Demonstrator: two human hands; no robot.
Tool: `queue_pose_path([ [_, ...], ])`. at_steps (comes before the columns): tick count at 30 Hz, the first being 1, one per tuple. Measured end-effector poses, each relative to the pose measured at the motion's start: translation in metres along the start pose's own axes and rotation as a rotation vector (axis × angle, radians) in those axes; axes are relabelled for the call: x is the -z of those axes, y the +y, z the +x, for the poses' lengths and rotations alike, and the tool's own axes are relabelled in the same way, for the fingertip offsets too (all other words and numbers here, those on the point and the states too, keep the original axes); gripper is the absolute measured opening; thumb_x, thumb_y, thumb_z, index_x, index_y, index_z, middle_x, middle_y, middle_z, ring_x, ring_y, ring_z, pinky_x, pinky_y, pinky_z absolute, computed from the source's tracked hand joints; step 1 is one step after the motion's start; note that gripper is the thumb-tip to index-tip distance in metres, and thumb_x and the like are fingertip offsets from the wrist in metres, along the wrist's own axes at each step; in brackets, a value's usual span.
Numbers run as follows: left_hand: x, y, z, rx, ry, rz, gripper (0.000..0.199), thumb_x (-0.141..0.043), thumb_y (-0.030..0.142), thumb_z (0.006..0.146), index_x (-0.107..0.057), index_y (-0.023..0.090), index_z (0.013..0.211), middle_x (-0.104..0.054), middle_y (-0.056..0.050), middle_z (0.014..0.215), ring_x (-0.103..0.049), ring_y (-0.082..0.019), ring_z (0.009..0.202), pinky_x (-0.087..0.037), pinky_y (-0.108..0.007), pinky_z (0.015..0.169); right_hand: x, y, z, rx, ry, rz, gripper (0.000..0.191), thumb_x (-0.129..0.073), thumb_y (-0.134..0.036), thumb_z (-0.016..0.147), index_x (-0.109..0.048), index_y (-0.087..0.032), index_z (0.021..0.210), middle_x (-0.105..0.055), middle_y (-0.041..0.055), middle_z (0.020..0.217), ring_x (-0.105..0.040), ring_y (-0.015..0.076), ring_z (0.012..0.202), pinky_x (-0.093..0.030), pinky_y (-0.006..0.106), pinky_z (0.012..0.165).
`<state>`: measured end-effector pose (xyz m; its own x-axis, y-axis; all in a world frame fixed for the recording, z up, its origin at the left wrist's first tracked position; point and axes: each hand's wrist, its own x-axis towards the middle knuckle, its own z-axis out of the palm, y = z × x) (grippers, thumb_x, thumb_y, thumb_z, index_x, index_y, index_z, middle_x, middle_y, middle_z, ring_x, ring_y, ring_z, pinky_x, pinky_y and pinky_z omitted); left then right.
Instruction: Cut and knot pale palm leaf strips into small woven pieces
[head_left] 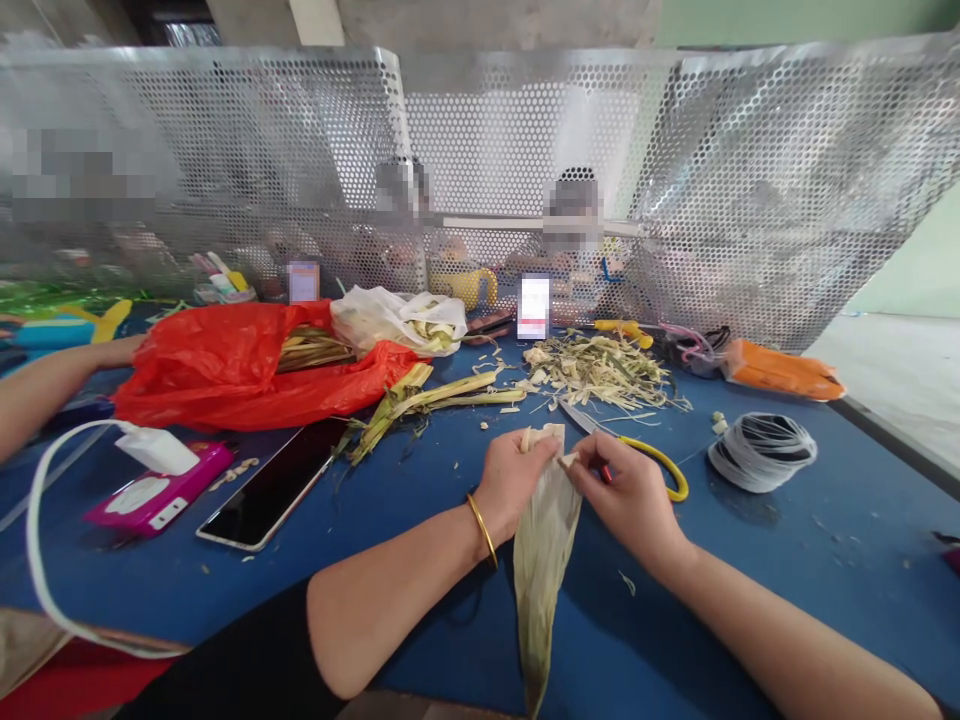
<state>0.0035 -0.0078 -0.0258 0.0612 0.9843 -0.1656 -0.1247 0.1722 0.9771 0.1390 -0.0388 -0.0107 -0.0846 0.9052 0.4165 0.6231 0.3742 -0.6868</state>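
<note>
Pale green husk (546, 550) hangs narrow end toward the camera over the blue table (645, 640); the left hand (514, 480) pinches its wide end between thumb and fingers, the right hand (619, 490) pinching its edge with fingertips together. Beyond, at left, a red bag (202, 365) lies open around dried brown leaves (315, 350); just behind, a white bag (364, 315) holds pale husk pieces (436, 332); farther left, a small tub (226, 296) holds upright pens (220, 272).

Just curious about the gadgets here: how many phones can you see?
3: a dark phone lying flat at left, a lit phone upright by the mesh in the middle, and a smaller lit phone left of that. Others may be hidden.
</note>
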Motion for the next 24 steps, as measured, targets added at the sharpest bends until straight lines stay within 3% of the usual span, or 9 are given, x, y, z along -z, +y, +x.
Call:
queue_pose_path([
  [3, 0.000, 0.001, 0.000, 0.007, 0.009, -0.027, 0.027, -0.067, 0.037, 0.062, -0.049, 0.017, 0.057, -0.046, 0.005, 0.051, -0.039, -0.008, 0.048, -0.029, -0.021, 0.045, 0.000, -0.004, -0.001, 0.041, -0.021, -0.023, 0.007, -0.056, -0.026, 0.081, -0.055, -0.022, 0.076, -0.060, 0.0002, 0.070, -0.054, 0.0147, 0.065, -0.042, 0.026, 0.061],
  [6, 0.000, 0.002, 0.001, -0.024, 0.037, -0.030, 0.025, -0.066, 0.036, 0.063, -0.052, 0.016, 0.057, -0.048, 0.005, 0.052, -0.042, -0.009, 0.050, -0.031, -0.020, 0.046, -0.005, 0.000, 0.000, -0.134, -0.052, 0.151, 0.018, -0.064, -0.035, 0.077, -0.052, -0.021, 0.079, -0.058, -0.0008, 0.068, -0.053, 0.0140, 0.061, -0.042, 0.025, 0.055],
  [9, 0.000, 0.003, 0.000, -0.026, 0.060, -0.031, 0.026, -0.068, 0.037, 0.063, -0.055, 0.016, 0.058, -0.051, 0.004, 0.053, -0.043, -0.009, 0.050, -0.033, -0.021, 0.046, -0.009, 0.007, 0.002, -0.233, -0.067, 0.278, 0.026, -0.065, -0.039, 0.074, -0.048, -0.021, 0.069, -0.049, -0.0038, 0.060, -0.045, 0.0117, 0.054, -0.036, 0.023, 0.049],
  [14, -0.001, 0.007, -0.006, 0.100, -0.062, -0.133, 0.029, -0.073, 0.040, 0.062, -0.065, 0.014, 0.072, -0.062, -0.002, 0.064, -0.054, -0.013, 0.054, -0.041, -0.024, 0.051, -0.008, 0.012, 0.004, -0.247, 0.023, 0.277, 0.028, -0.061, -0.042, 0.077, -0.048, -0.020, 0.066, -0.043, -0.0047, 0.058, -0.039, 0.0108, 0.054, -0.032, 0.023, 0.048],
  [19, -0.001, 0.005, -0.007, 0.070, -0.034, -0.050, 0.028, -0.069, 0.039, 0.066, -0.066, 0.013, 0.074, -0.062, -0.003, 0.064, -0.053, -0.013, 0.055, -0.040, -0.024, 0.050, -0.005, 0.009, 0.003, -0.124, 0.033, 0.191, 0.018, -0.055, -0.033, 0.083, -0.051, -0.021, 0.070, -0.050, -0.0025, 0.063, -0.046, 0.0130, 0.058, -0.036, 0.024, 0.053],
  [24, 0.002, 0.002, -0.001, -0.044, 0.009, 0.073, 0.027, -0.066, 0.041, 0.066, -0.061, 0.014, 0.065, -0.053, 0.002, 0.057, -0.044, -0.011, 0.053, -0.033, -0.022, 0.048, 0.002, -0.001, -0.002, 0.205, 0.067, -0.114, 0.012, -0.048, -0.016, 0.083, -0.057, -0.022, 0.079, -0.062, 0.0025, 0.077, -0.057, 0.0182, 0.075, -0.042, 0.031, 0.070],
])
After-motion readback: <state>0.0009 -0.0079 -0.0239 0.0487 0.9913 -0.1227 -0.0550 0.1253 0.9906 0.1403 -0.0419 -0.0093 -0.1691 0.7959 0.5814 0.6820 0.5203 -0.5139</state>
